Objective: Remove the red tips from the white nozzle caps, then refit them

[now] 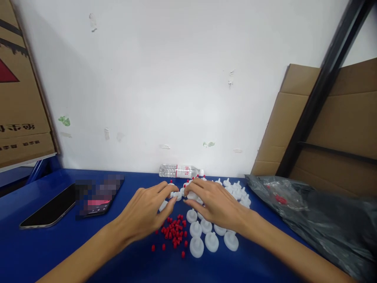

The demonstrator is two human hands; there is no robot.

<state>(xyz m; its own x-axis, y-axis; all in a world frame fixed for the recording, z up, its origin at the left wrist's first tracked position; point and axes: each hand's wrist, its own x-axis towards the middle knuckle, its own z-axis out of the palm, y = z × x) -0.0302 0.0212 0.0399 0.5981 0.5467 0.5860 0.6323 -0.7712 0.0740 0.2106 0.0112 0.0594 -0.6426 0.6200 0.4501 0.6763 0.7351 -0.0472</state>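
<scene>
My left hand (150, 206) is over the middle of the table, thumb and fingers curved with a gap between them. A white, disc-shaped lid with a thin spout (163, 205) shows through that gap. Facing it, my right hand (210, 200) also has its thumb apart from its bent fingers. Another white lid (194, 197) shows in that opening; I cannot tell whether the fingers touch it. Small red caps (173, 232) lie loose below and between my hands. Spouted white lids (196, 247) stand in rows below my right hand. Behind my hands, several lids carry red caps, partly hidden.
A water bottle (181, 171) lies against the wall. Two phones (48, 206) rest at the left. More white lids (237, 190) cluster beyond my right wrist. Dark plastic sheeting (318, 216) covers the right side, near leaning cardboard (288, 118). A carton (23, 90) stands at far left.
</scene>
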